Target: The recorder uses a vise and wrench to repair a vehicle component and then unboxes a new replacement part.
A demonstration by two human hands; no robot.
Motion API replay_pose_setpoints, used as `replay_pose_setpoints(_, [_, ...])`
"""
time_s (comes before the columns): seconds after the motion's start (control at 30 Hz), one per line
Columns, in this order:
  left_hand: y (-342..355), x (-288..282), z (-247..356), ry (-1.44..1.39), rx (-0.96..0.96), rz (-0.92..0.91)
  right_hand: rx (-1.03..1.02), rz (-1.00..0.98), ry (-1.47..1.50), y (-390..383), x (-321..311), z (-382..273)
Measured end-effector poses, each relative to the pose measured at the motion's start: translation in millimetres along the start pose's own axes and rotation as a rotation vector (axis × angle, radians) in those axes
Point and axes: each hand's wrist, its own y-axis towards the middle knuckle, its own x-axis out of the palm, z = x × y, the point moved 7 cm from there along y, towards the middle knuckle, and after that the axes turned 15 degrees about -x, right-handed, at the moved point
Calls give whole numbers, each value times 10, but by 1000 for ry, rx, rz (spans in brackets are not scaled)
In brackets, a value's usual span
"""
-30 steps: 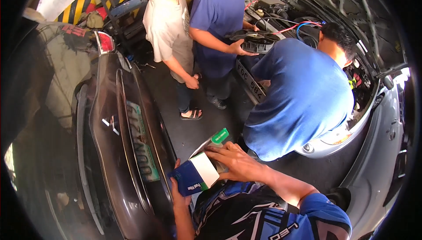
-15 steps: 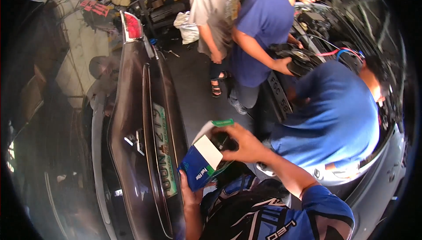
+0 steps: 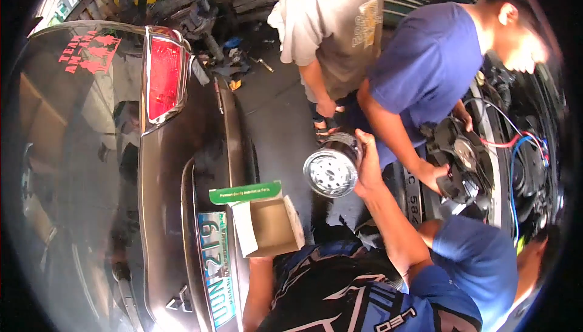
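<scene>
In my right hand (image 3: pixel 369 165) is a canister filter (image 3: pixel 331 167), black around the side, with a silver end plate pierced by holes turned toward me. My fingers wrap its right side and hold it up. Lower and to the left, my left hand (image 3: pixel 261 262) supports a cardboard box (image 3: pixel 271 227) from below; the box hides most of its fingers. The box stands open, its bare inside facing up, a white flap at its left and a green-edged flap (image 3: pixel 245 193) folded out at the top. The filter is apart from the box.
A dark car's rear (image 3: pixel 176 210), with a red tail light (image 3: pixel 164 77), stands close at my left. To the right, a person in dark blue (image 3: pixel 425 58) holds a black fan assembly (image 3: pixel 464 156) at an open engine bay. Another person in blue bends nearby; one in beige (image 3: pixel 334 22) stands ahead.
My right hand has drawn the filter out of the box and raised it up and to the right. The box has tipped so its opening shows. The view has shifted.
</scene>
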Motion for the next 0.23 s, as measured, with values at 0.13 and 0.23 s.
replay_pose_setpoints(0.13, [573, 98, 258, 43, -28, 67, 106, -4, 46, 349, 181, -132])
replay_pose_setpoints(0.23, [1058, 69, 415, 0, -180, -105, 169, -70, 62, 645, 185, -179])
